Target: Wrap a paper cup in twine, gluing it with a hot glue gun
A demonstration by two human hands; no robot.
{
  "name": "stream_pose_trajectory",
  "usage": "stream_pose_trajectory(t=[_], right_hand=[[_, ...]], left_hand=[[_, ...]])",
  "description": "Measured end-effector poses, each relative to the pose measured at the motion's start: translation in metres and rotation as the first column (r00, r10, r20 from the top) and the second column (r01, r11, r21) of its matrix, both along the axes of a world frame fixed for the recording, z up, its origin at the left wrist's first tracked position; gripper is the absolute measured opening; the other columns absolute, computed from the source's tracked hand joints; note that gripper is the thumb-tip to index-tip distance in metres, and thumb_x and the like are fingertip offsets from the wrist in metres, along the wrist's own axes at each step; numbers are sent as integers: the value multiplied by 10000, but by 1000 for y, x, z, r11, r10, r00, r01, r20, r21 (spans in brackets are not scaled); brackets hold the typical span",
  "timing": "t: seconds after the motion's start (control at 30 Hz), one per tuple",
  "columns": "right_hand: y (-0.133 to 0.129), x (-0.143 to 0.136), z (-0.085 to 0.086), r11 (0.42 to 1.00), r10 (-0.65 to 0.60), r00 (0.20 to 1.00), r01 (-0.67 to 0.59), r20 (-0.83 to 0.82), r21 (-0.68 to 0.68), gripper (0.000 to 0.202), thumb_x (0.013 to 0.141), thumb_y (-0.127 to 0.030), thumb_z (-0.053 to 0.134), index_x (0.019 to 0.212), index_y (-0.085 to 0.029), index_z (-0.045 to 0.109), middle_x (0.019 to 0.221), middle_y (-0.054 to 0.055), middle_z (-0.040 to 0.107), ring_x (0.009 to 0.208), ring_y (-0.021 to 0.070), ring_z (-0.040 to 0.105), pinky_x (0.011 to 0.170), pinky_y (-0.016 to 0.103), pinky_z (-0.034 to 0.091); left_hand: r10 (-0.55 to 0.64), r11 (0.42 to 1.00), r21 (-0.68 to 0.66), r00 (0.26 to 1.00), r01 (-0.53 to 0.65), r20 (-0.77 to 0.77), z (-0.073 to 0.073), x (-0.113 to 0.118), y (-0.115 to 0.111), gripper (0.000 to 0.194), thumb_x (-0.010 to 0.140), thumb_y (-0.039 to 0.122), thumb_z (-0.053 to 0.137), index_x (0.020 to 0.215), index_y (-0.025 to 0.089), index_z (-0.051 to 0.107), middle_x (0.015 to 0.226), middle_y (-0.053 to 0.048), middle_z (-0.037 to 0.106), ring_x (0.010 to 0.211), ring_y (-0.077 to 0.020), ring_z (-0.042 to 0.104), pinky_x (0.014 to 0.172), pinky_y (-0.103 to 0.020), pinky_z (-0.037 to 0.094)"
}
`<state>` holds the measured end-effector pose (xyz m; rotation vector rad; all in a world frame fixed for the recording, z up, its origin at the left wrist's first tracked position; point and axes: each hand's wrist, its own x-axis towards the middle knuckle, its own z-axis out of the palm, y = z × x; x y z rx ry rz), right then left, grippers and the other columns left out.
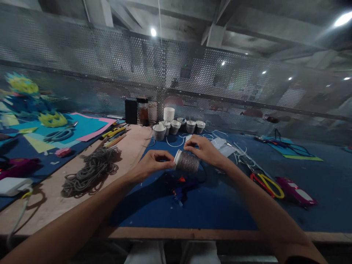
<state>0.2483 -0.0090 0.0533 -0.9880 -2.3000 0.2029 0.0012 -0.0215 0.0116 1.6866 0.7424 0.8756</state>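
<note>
A white-rimmed paper cup (188,162), wound round with grey cord, lies on its side in the air above the blue mat. My left hand (155,161) pinches its rim between thumb and fingers. Over the cup's upper side, my right hand (205,149) has its thumb and fingers closed; whatever is between them is too small to make out. Below the cup, a dark blue glue gun (180,193) with an orange tip rests on the mat, partly in shadow.
Several cord-wrapped cups (175,127) and a white cup stack (169,114) stand behind. A grey cord heap (93,168) lies left, near blue-handled scissors (62,134). Red-and-yellow-handled scissors (268,185) and a purple device (296,191) lie right. A perforated metal screen (233,80) rises behind.
</note>
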Motion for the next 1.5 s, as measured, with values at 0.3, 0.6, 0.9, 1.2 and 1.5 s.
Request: stream_pose_trajectory(t=[0.3,0.6,0.9,1.2,1.5], right_hand=[[-3,-3,2,1000,27,997,-27,-74,-1,82,923,-237,614,925,-191,683,912,22,643,866,148,595,804,289,442],[4,-2,-6,998,33,997,-36,-76,-42,78,913,-229,618,918,-194,686,921,21,649,876,149,598,814,294,441],[0,2,3,985,32,998,-40,-47,-170,88,908,-231,614,887,-188,688,926,26,655,889,157,602,817,296,443],[0,6,6,984,-126,989,115,-77,-135,303,998,-402,455,1101,-204,661,1100,72,657,1030,194,603,897,328,439],[-27,10,-13,968,-186,982,187,20,-166,581,869,-564,616,1325,-226,493,1218,108,632,1054,264,621,893,408,477]], left_hand=[[-62,998,31,998,62,4,-2,2,-1,175,758,314,765,823,154,740,812,-35,681,761,-149,583,704,-260,430],[-67,997,44,998,67,8,1,2,-4,170,760,311,767,816,152,743,799,-30,665,736,-137,563,678,-255,411],[-44,998,-32,996,46,73,-1,1,1,158,737,309,787,792,166,747,771,-30,688,722,-141,584,677,-258,428],[96,995,-12,990,-95,107,-6,1,7,178,743,322,774,814,163,736,725,-17,680,722,-143,596,699,-259,443],[129,991,36,988,-132,84,-3,3,4,214,738,354,765,855,175,750,814,-31,715,782,-171,628,732,-271,468]])
